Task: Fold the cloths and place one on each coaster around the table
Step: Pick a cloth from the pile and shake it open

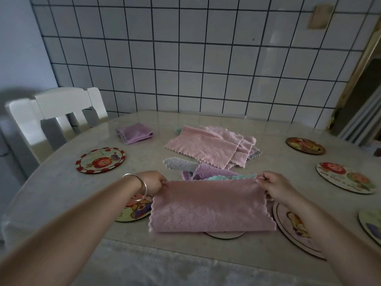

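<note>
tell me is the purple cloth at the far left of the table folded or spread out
Folded. The purple cloth lies as a small compact bundle with stacked layers showing at its edges, on the table near the white chair.

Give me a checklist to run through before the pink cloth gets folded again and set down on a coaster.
1. Left hand pinches the pink cloth at its top corner: ok.
2. Right hand pinches the other top corner: ok.
3. Top edge held taut and level between the hands: ok.
4. Cloth folded small enough for a coaster: not ok, it hangs wide and hides most of the coaster beneath it.
5. A bare coaster ready: ok, the red-rimmed coaster at left carries nothing.
6. Folded purple cloth placed on a coaster: not ok, it lies on the bare table.
</note>
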